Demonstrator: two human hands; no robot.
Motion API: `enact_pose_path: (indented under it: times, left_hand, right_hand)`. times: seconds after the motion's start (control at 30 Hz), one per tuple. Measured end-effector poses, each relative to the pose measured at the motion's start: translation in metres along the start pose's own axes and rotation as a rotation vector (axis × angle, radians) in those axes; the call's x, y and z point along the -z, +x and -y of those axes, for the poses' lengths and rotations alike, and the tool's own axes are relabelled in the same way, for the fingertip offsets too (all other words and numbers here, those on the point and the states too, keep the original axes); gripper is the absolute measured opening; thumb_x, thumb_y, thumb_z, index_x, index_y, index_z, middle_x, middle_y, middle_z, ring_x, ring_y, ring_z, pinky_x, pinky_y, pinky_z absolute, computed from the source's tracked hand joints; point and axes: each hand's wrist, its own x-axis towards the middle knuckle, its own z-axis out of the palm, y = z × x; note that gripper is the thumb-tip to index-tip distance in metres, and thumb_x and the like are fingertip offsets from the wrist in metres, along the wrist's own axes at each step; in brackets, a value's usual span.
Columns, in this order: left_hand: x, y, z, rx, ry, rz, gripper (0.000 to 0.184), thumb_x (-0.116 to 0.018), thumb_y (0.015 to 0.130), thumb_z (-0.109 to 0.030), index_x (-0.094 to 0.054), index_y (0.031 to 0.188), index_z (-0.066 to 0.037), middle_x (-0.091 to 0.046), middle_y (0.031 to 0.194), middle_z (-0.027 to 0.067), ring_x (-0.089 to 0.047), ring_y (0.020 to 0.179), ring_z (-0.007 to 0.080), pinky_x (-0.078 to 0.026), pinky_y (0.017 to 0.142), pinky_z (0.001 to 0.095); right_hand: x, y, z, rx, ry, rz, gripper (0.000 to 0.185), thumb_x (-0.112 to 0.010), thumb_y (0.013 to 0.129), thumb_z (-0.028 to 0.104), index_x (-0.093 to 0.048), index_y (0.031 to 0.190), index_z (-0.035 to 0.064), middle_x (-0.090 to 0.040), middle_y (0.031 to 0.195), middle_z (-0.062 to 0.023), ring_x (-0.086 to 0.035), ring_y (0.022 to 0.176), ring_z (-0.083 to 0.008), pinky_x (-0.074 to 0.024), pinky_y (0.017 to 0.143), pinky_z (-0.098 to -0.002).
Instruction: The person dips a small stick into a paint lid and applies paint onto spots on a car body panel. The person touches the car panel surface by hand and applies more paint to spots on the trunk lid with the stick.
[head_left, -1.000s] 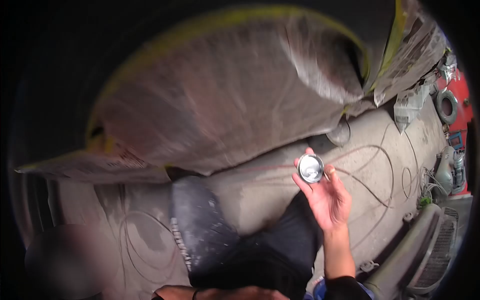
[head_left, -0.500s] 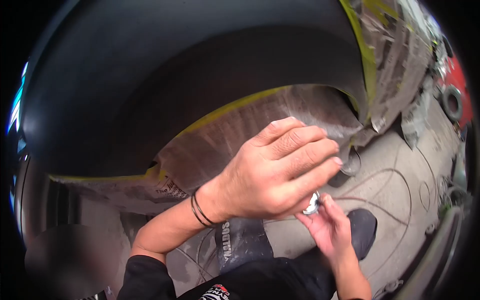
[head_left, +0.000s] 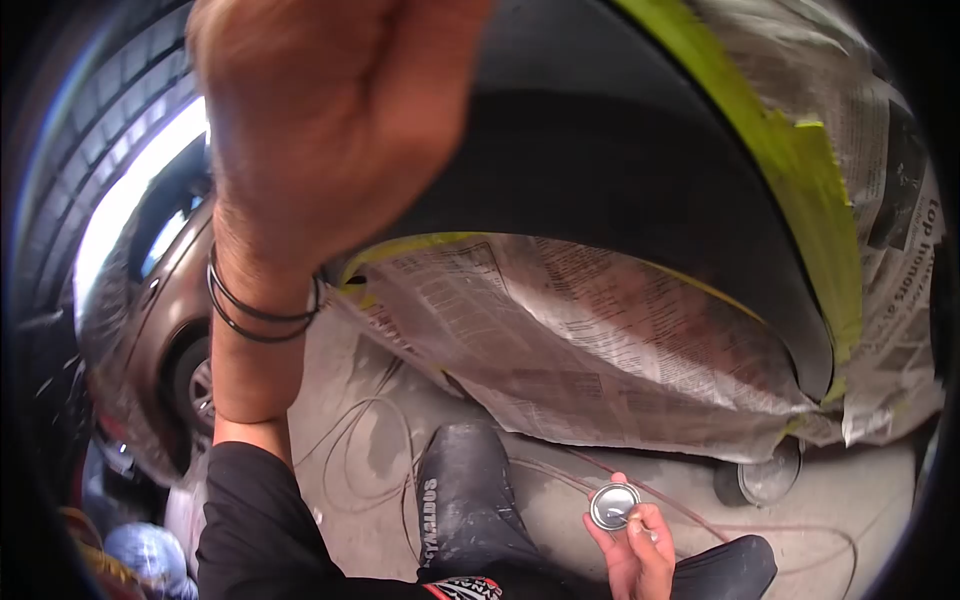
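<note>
My left hand (head_left: pixel 335 120), with two dark bands on its wrist, is raised close to the camera. It looms large and blurred in front of the black painted body panel (head_left: pixel 620 150) of a car. Its fingers run out of view at the top, so whether they hold anything is hidden. Low on the right, my right hand (head_left: pixel 640 555) grips a small round metal tin (head_left: pixel 612 508), the thumb over its rim. A thin light-coloured bit, too small to name, shows by the thumb.
Newspaper masking (head_left: pixel 600 340) with yellow tape (head_left: pixel 790 170) borders the panel. Hoses (head_left: pixel 370 420) lie looped on the concrete floor near my knee (head_left: pixel 465 490). A round container (head_left: pixel 770 480) stands under the paper. A brown car (head_left: pixel 170 330) is parked at left.
My left hand has risen up and leftward, away from the tin. My right hand still has the tin, now lower in view. The camera view has shifted.
</note>
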Motion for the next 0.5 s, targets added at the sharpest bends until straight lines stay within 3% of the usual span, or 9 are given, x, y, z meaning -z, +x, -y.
enact_pose_path:
  times: [0.2, 0.3, 0.33, 0.43, 0.5]
  left_hand:
    - [-0.017, 0.051, 0.001, -0.101, 0.016, 0.189, 0.039, -0.061, 0.092, -0.005, -0.078, 0.127, 0.0, -0.08, 0.125, 0.0162, -0.076, 0.121, 0.0301, -0.058, 0.11, 0.0449]
    - [-0.026, 0.075, -0.004, -0.14, -0.018, 0.28, 0.043, -0.058, 0.094, -0.003, -0.078, 0.131, 0.001, -0.081, 0.128, 0.0176, -0.077, 0.123, 0.0304, -0.058, 0.111, 0.0443]
    - [-0.037, 0.079, -0.008, -0.155, -0.047, 0.295, 0.044, -0.057, 0.094, -0.002, -0.078, 0.133, 0.001, -0.081, 0.128, 0.018, -0.077, 0.123, 0.0305, -0.058, 0.111, 0.0442]
    - [-0.053, 0.097, -0.02, -0.186, -0.085, 0.358, 0.048, -0.054, 0.096, 0.001, -0.078, 0.137, 0.002, -0.082, 0.131, 0.0194, -0.078, 0.124, 0.0308, -0.059, 0.112, 0.0436]
    - [-0.05, 0.107, -0.031, -0.239, 0.146, 0.429, 0.047, -0.058, 0.093, -0.001, -0.079, 0.135, 0.001, -0.082, 0.131, 0.0205, -0.078, 0.124, 0.0318, -0.059, 0.111, 0.0434]
  right_hand:
    - [0.034, -0.001, 0.065, -0.063, -0.101, -0.025, 0.039, -0.064, 0.11, 0.003, -0.06, 0.149, -0.0031, -0.057, 0.164, -0.0184, -0.055, 0.153, -0.0327, -0.0417, 0.131, -0.0574]
    - [0.068, -0.011, 0.069, -0.104, -0.054, -0.043, 0.037, -0.064, 0.11, 0.002, -0.061, 0.146, -0.0047, -0.063, 0.15, -0.0163, -0.06, 0.144, -0.0317, -0.0447, 0.13, -0.0553]
    - [0.077, -0.004, 0.065, -0.073, -0.004, -0.001, 0.035, -0.065, 0.11, 0.001, -0.06, 0.144, -0.0049, -0.065, 0.137, -0.0133, -0.064, 0.137, -0.0294, -0.0466, 0.129, -0.054]
    - [0.088, -0.004, 0.068, -0.11, -0.005, 0.058, 0.034, -0.065, 0.11, 0.003, -0.06, 0.143, -0.0048, -0.066, 0.135, -0.0126, -0.064, 0.136, -0.0288, -0.0459, 0.129, -0.054]
    - [0.104, -0.004, 0.061, -0.151, -0.006, 0.068, 0.031, -0.064, 0.111, 0.003, -0.06, 0.142, -0.0023, -0.066, 0.134, -0.0114, -0.064, 0.133, -0.0262, -0.0478, 0.125, -0.0494]
